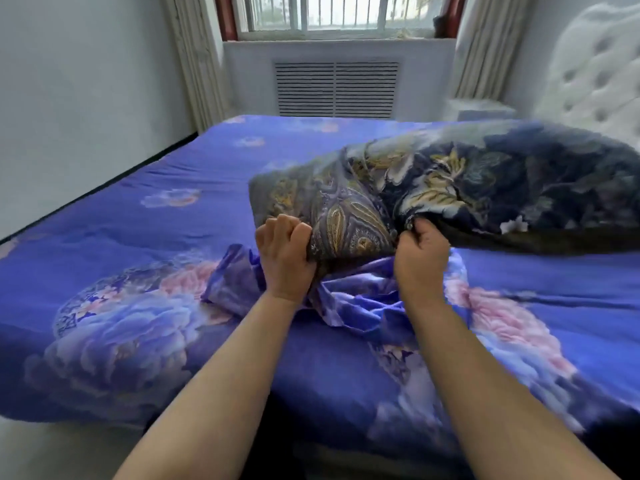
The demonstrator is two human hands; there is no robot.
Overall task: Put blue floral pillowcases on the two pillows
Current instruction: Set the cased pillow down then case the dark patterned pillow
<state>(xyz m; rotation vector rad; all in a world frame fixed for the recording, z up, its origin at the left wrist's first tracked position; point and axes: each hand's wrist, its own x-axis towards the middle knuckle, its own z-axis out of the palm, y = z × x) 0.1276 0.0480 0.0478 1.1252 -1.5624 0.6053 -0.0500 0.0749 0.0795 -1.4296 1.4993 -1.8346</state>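
1. We see the left hand [285, 252] and the right hand [420, 258], both fists clenched on the near edge of a dark floral pillow [450, 188] lifted off the bed [104, 237].
2. The blue floral pillowcase [349, 299] lies crumpled just beneath the hands.
3. We judge the casing step is just starting; the next move calls for finding the case's opening and feeding a pillow corner in.

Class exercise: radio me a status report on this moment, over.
Left hand and right hand both grip the dark paisley pillow. Blue floral pillowcase crumpled beneath, not yet on. Nothing in the way.
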